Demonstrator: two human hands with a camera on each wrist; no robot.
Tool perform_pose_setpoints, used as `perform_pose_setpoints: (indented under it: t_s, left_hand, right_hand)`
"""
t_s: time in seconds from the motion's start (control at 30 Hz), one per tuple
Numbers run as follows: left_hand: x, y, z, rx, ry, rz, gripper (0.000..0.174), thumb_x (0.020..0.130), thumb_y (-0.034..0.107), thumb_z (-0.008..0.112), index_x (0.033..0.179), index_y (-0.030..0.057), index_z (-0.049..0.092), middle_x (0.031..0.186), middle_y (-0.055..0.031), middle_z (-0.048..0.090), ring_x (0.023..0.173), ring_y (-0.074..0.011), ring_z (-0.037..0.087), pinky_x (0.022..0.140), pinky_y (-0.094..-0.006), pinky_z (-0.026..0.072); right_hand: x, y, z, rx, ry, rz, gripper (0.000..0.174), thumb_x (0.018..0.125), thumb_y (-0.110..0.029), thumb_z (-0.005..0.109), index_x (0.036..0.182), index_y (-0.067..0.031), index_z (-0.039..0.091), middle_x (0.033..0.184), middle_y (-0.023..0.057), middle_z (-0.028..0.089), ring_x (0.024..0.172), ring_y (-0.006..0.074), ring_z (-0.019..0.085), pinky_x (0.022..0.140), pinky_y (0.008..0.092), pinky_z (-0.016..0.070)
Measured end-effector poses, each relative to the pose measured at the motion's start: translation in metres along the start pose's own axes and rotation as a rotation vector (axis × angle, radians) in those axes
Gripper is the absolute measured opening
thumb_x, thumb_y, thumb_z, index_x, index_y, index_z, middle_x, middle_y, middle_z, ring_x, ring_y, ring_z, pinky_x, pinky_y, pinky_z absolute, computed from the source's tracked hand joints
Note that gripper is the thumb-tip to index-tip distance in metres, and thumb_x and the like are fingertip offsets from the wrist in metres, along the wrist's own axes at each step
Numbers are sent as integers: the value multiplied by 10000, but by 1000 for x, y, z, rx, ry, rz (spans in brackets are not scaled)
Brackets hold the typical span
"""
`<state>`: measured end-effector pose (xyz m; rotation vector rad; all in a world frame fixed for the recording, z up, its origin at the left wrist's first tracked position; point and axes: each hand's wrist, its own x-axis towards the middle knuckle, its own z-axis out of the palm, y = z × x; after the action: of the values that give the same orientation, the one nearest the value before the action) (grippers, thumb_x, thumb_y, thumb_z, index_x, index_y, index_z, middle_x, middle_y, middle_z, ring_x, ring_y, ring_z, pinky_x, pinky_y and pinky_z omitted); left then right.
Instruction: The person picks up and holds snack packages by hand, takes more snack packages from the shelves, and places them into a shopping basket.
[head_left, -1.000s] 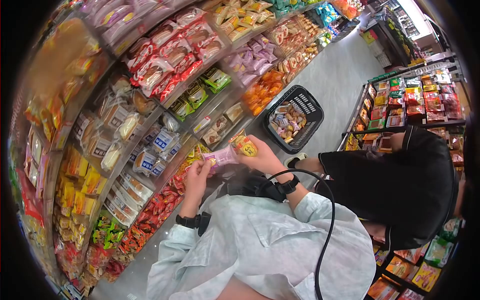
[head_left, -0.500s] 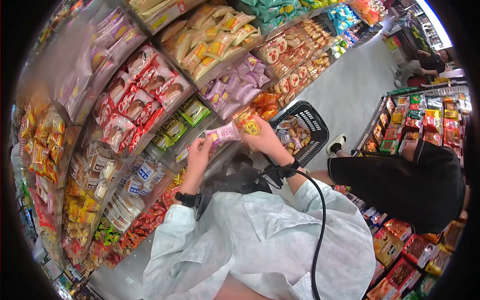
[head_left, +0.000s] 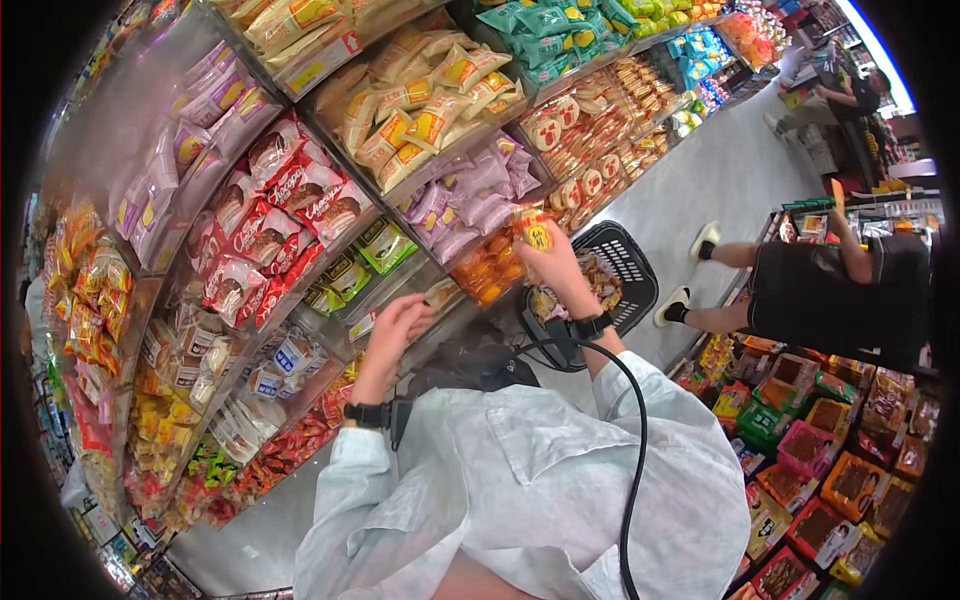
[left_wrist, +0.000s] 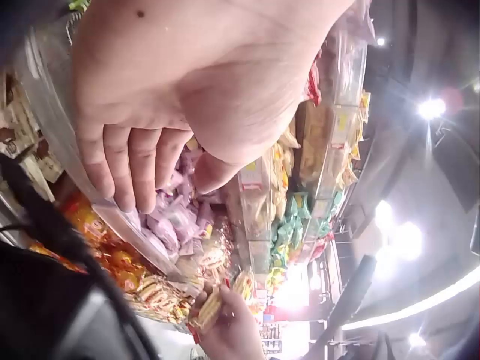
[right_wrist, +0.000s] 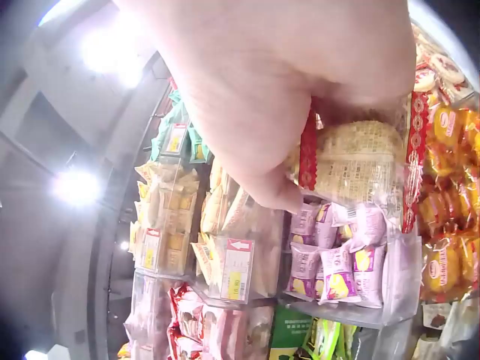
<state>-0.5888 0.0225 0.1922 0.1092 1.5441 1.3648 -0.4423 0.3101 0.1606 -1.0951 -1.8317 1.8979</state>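
Observation:
My right hand grips a clear packaged cake with a yellow round label. In the right wrist view, the packaged cake shows red patterned ends and printed text, hanging from the fingers in front of a bin of purple snack packs. My left hand holds nothing, its fingers loosely bent, in front of the lower shelf bins. The left wrist view has the left hand with fingers pointing down, the purple packs behind it. Below the right hand stands a black shopping basket holding several small packs.
Tiered clear bins hold red Chocopie packs, green packs, orange-wrapped cakes and cream-coloured packs. A person in black shorts stands to the right by another snack display. Someone else is farther back.
The purple pack that was between both hands is out of them. My right hand has moved up and right with the packaged cake, over the basket's near edge; the left hand has let go.

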Motion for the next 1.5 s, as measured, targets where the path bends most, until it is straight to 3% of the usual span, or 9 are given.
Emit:
perform_pose_setpoints:
  t_s: [0.17, 0.37, 0.7, 0.73, 0.77, 0.83, 1.13, 1.33, 1.5]
  left_hand:
    - [-46, -43, -56, -49, 108, -51, 329, 1053, 223, 552, 1321, 38, 593, 1166, -90, 694, 1026, -140, 658, 873, -266, 509]
    - [-84, -65, -91, -51, 120, -12, 321, 1048, 213, 557, 1318, 44, 595, 1156, -87, 695, 1004, -131, 655, 867, -264, 505]
    - [-121, -40, -84, 77, -345, 170, 456, 1020, 173, 610, 1440, 38, 491, 1284, -111, 642, 1135, -165, 616, 984, -312, 488]
    - [-123, -41, -81, 78, -374, 174, 543, 1001, 167, 640, 1486, 47, 427, 1325, -120, 616, 1183, -168, 598, 1010, -327, 480]
    - [-127, -42, -75, 13, -380, 174, 600, 987, 149, 659, 1510, 43, 384, 1326, -113, 604, 1216, -168, 582, 1024, -334, 479]
    - [-134, -44, -65, -32, -381, 224, 638, 983, 123, 664, 1529, 30, 348, 1330, -99, 593, 1196, -165, 593, 1003, -326, 497]
    - [-137, -40, -42, -105, -200, 224, 545, 978, 106, 665, 1466, 19, 439, 1279, -69, 619, 1121, -159, 628, 953, -315, 529]
    - [-127, -35, -13, -170, 5, 295, 520, 966, 58, 664, 1434, 5, 444, 1253, -99, 633, 1074, -168, 661, 898, -305, 555]
    - [-130, -32, 18, -153, 153, 276, 568, 955, 59, 669, 1466, 16, 425, 1299, -86, 613, 1156, -182, 619, 1008, -328, 497]
  right_hand:
    - [-48, 9, 2, -24, -14, 86, 355, 858, -192, 772, 1130, -51, 593, 866, 18, 641, 656, 92, 581, 538, 275, 481]
    - [-91, -10, 40, -93, -97, -25, 433, 844, -234, 795, 1171, -43, 585, 956, 35, 649, 808, 125, 607, 687, 294, 507]
    - [-190, -76, 141, -325, -417, -92, 601, 850, -203, 787, 1369, -58, 520, 1154, 92, 669, 963, 150, 659, 807, 313, 555]
    - [-197, -76, 149, -418, -435, -272, 668, 834, -181, 790, 1421, -67, 491, 1235, 131, 660, 1051, 202, 671, 881, 348, 554]
    - [-207, -81, 154, -381, -507, -113, 702, 818, -152, 796, 1440, -78, 480, 1261, 145, 655, 1132, 247, 657, 959, 362, 525]
    - [-214, -64, 164, -421, -551, -233, 726, 807, -115, 784, 1456, -84, 458, 1249, 170, 666, 1144, 310, 663, 980, 381, 523]
    - [-194, -60, 153, -372, -655, -308, 778, 799, -126, 808, 1477, -85, 428, 1275, 195, 650, 1177, 349, 644, 990, 405, 523]
    - [-158, -62, 121, -210, -819, -208, 698, 877, -143, 793, 1467, -40, 435, 1364, 144, 607, 1260, 216, 585, 1063, 354, 470]
    - [-127, -49, 96, -117, -899, -150, 552, 902, -278, 777, 1340, -27, 553, 1195, 124, 673, 1065, 174, 646, 914, 326, 531]
